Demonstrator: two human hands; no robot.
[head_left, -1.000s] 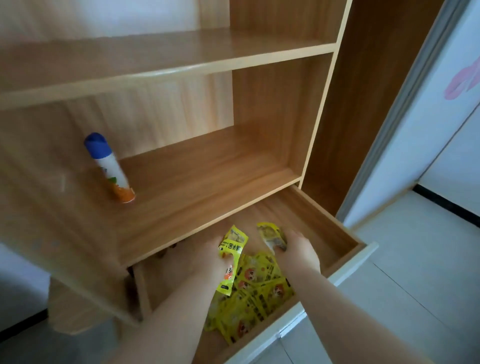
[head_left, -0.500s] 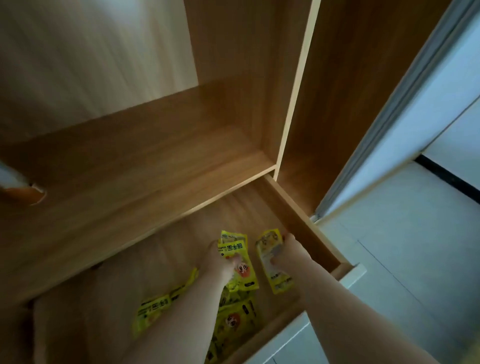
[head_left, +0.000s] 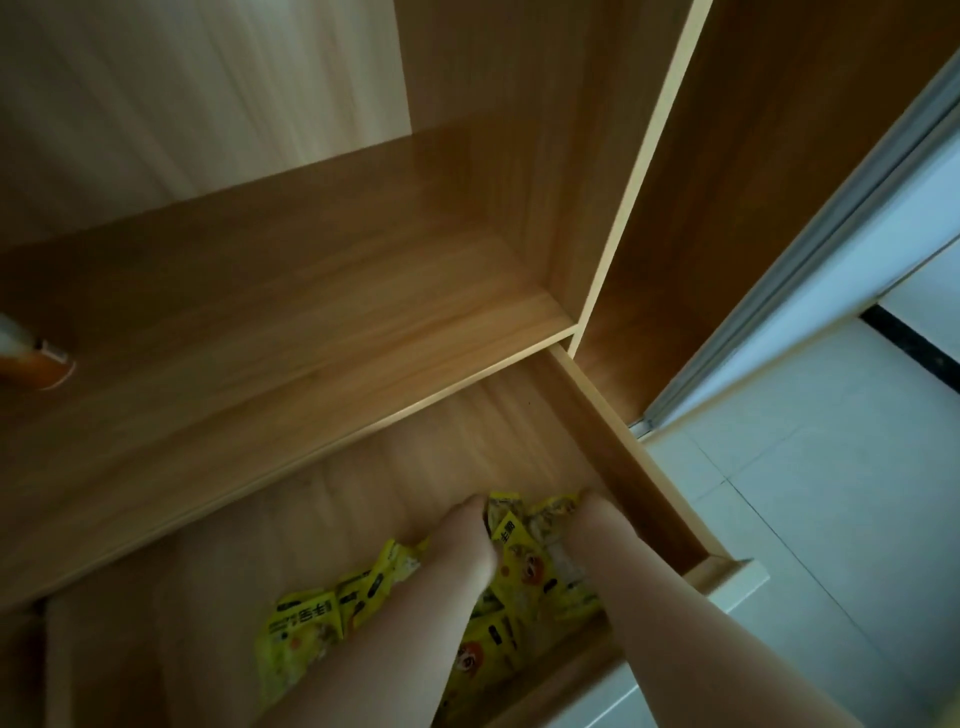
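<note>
Can (head_left: 36, 361): lies at the left edge of the shelf (head_left: 311, 322), partly out of frame.

Drawer (head_left: 628, 462): pulled out below the shelf's front edge.

Packets (head_left: 306, 629): yellow, in a loose heap in the drawer's front half. The heap runs from mid-drawer to near the right wall. The back half of the drawer floor is bare wood.

Left hand (head_left: 465, 530): reaches down into the heap, back of hand up. Fingertips are buried, so the grip cannot be told.

Right hand (head_left: 597, 525): just beside the right wall, apart from the left hand. It also points down among the packets, and its grip is likewise hidden. A few packets stand on edge between the two hands, touching both.

Floor (head_left: 831, 493): pale tile, right of the drawer.

Progress, as judged: handling of the packets is under way. None lies on the shelf and the heap is unsorted, so most of the work remains.
</note>
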